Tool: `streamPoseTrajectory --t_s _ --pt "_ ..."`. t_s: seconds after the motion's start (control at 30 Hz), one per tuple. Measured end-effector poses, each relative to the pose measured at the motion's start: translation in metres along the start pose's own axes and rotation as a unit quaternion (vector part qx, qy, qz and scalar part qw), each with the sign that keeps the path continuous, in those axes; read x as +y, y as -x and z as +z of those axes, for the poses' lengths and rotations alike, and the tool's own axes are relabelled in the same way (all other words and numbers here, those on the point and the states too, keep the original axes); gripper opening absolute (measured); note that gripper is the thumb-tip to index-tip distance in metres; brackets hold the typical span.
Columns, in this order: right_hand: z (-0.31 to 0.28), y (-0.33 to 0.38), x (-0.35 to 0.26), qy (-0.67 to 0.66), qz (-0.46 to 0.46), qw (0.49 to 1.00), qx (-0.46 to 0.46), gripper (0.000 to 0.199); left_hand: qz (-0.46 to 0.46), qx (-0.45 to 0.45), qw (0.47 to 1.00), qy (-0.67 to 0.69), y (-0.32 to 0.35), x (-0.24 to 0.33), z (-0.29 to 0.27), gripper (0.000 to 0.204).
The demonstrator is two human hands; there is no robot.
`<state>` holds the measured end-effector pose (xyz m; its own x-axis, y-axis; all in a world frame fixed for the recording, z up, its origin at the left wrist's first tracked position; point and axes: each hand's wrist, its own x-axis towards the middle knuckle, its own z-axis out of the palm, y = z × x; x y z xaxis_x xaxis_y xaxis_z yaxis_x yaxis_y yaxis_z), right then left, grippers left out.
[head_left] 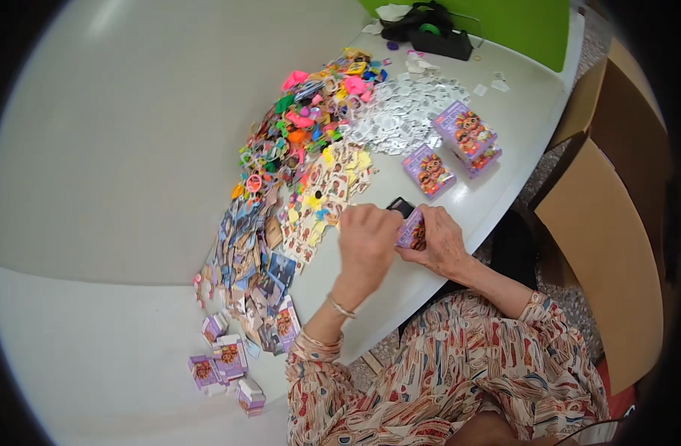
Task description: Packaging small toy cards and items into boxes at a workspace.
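My right hand (pixel 442 241) grips a small purple printed carton (pixel 411 232) near the table's front edge, fingers round its right side. At the carton's far end sits a dark piece (pixel 401 206); I cannot tell whether it is a separate thing. Close against the carton's left side is my left hand (pixel 368 241), its fingers curled in, and what they hold, if anything, is hidden. Just beyond my hands lies a purple carton (pixel 429 172). Left of them spreads a heap of printed sticker cards (pixel 339 178).
Stacked purple cartons (pixel 465 131) stand beside a pile of small white squares (pixel 407 111). Further left are mixed colourful trinkets (pixel 299 119), folded printed papers (pixel 244 238) and several loose cartons (pixel 229 355). A black tape dispenser (pixel 441 44) stands at the back; an open cardboard box (pixel 601 208) is at right.
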<state>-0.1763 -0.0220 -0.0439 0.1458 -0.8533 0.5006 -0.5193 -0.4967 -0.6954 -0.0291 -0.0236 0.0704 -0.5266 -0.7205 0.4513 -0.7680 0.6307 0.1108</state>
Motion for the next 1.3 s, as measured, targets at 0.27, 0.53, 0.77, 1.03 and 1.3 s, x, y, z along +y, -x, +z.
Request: streamPoseTrajectory --t_s 0.27,0.53,0.77,1.03,1.3 --pt "0.002 0.004 0.003 0.014 -0.018 1.0 -0.006 0.078 0.001 -0.052 0.998 -0.04 0.005 0.001 0.009 0.022" --pt "-0.003 0.014 0.017 -0.001 0.046 0.999 0.01 0.083 -0.313 0.12 0.933 0.132 0.005 -0.149 0.03 0.011" --pt "0.006 0.005 0.011 -0.049 0.054 0.997 -0.02 0.085 -0.317 0.063 0.926 -0.195 0.087 -0.258 0.061 0.013" --pt "0.001 0.003 0.016 -0.022 0.038 0.999 -0.024 0.089 -0.231 0.203 0.949 0.068 0.022 -0.099 0.024 0.016" --pt "0.009 0.002 0.008 -0.022 -0.022 0.999 -0.007 0.107 -0.089 0.128 0.988 0.017 0.026 0.005 0.016 0.034"
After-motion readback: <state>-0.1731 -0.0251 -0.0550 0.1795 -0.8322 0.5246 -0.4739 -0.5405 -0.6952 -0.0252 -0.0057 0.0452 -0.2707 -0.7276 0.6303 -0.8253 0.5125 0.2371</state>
